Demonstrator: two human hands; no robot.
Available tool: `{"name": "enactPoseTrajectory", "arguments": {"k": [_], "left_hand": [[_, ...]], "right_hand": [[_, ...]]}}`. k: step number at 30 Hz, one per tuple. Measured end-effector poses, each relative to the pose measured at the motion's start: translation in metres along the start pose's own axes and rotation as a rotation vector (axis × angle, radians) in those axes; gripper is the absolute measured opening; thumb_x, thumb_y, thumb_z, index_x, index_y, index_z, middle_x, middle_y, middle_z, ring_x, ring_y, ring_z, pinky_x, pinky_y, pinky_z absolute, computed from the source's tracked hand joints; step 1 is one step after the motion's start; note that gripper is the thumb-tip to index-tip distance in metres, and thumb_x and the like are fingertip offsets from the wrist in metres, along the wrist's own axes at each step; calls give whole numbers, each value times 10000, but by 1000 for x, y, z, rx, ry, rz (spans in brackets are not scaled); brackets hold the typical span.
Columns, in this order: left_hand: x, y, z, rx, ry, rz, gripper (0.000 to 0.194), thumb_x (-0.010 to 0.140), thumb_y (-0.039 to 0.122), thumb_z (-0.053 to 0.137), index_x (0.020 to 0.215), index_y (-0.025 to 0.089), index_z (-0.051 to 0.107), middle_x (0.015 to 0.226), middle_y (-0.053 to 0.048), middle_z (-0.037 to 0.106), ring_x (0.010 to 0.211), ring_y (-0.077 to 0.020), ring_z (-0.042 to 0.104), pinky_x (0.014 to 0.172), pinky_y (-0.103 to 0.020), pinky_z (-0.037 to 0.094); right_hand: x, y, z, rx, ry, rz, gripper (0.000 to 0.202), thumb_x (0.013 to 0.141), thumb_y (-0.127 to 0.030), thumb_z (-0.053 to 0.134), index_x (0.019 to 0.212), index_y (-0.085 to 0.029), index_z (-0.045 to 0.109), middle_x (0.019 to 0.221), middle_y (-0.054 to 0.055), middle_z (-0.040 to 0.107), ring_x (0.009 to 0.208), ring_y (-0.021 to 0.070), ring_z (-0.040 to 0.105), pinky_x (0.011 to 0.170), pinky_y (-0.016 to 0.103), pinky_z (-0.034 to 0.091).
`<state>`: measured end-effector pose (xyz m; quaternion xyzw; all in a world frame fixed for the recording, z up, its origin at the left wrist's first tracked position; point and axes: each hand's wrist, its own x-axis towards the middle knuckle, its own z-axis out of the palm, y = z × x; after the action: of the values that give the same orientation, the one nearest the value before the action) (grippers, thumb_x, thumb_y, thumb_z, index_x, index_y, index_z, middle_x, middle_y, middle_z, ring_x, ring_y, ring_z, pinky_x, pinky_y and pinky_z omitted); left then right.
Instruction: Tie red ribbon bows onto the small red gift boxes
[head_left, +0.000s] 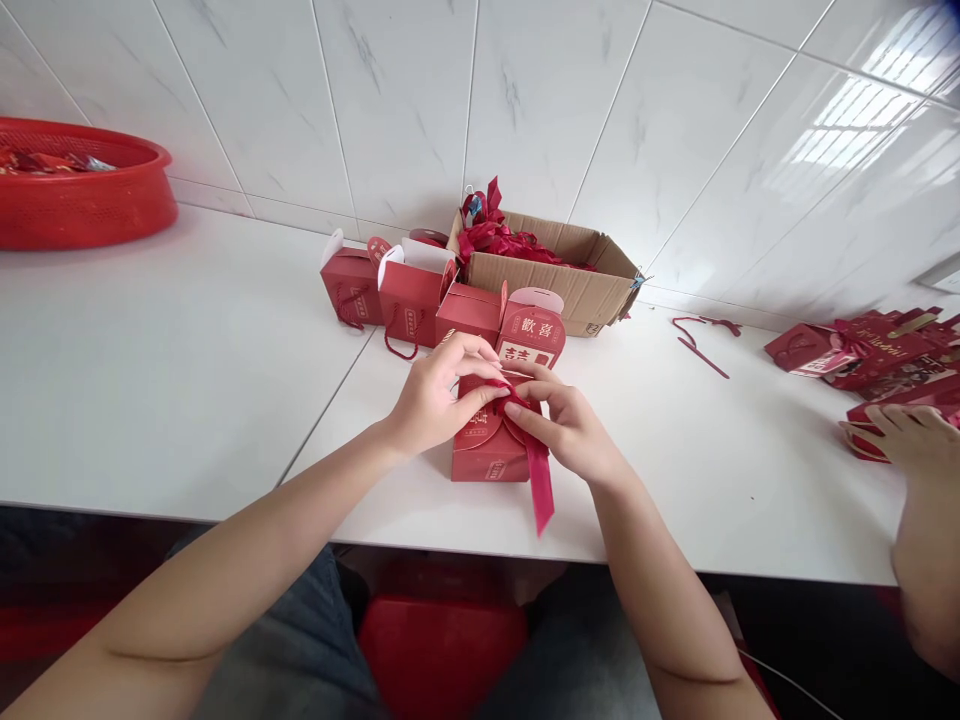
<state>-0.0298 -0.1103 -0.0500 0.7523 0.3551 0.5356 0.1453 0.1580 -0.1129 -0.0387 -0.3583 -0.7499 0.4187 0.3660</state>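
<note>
In front of me a small red gift box stands on the white table, its curved flaps folded over the top. A red ribbon is looped at the top of this box, with one tail hanging down its front right. My left hand pinches the ribbon from the left, thumb and fingertips together. From the right, my right hand grips the same ribbon between thumb and fingers, close to the left fingertips. Fingers partly hide the knot area. Just behind stands another red box with its flap raised.
Several red boxes stand open behind to the left, beside a cardboard box of red ribbons. A red plastic basket sits far left. Loose cord lies to the right. Another person's hand touches red boxes at far right.
</note>
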Motion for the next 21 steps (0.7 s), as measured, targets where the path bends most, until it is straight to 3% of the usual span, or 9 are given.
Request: {"name": "enactPoseTrajectory", "arguments": {"k": [4, 8, 13, 15, 17, 21], "left_hand": [[4, -1, 2, -42, -23, -42, 199, 814, 197, 703, 934, 205, 544, 824, -3, 737, 891, -177, 701, 916, -360, 488], [15, -3, -2, -173, -146, -108, 298, 788, 187, 722, 1026, 209, 542, 781, 14, 739, 895, -174, 706, 900, -338, 509], [22, -6, -14, -213, -281, -118, 228, 799, 205, 695, 1008, 205, 605, 816, 6, 734, 868, -170, 704, 854, -314, 532], [23, -7, -16, -188, -282, -110, 140, 790, 204, 695, 920, 202, 645, 928, -12, 731, 887, -165, 698, 836, -294, 532], [22, -7, -16, -164, -262, -118, 108, 791, 207, 692, 895, 205, 662, 1013, -21, 720, 900, -162, 693, 830, -287, 526], [18, -7, -16, -107, -198, -197, 380, 792, 283, 714, 1142, 229, 577, 888, -10, 732, 896, -179, 687, 835, -324, 509]], "right_hand": [[0, -2, -1, 90, -11, 49, 145, 867, -327, 627, 839, -231, 731, 1349, 51, 553, 1269, 239, 514, 1061, 410, 411], [0, 0, -1, 91, 24, 46, 133, 836, -339, 668, 832, -239, 755, 1188, 64, 637, 1108, 230, 609, 981, 406, 467], [0, 3, 2, -77, 116, -109, 52, 779, -314, 735, 784, -275, 769, 1349, 38, 556, 1271, 261, 501, 1094, 449, 383], [0, 5, 5, -81, 109, -152, 61, 792, -305, 720, 772, -272, 766, 1346, 35, 571, 1227, 256, 540, 1053, 447, 428], [1, 7, 8, -16, 101, -130, 90, 815, -306, 693, 782, -263, 765, 1206, 48, 653, 1077, 225, 628, 938, 408, 513], [3, 12, 14, -52, 226, -83, 101, 808, -318, 690, 794, -251, 765, 1020, 54, 684, 920, 195, 653, 849, 381, 546]]}}
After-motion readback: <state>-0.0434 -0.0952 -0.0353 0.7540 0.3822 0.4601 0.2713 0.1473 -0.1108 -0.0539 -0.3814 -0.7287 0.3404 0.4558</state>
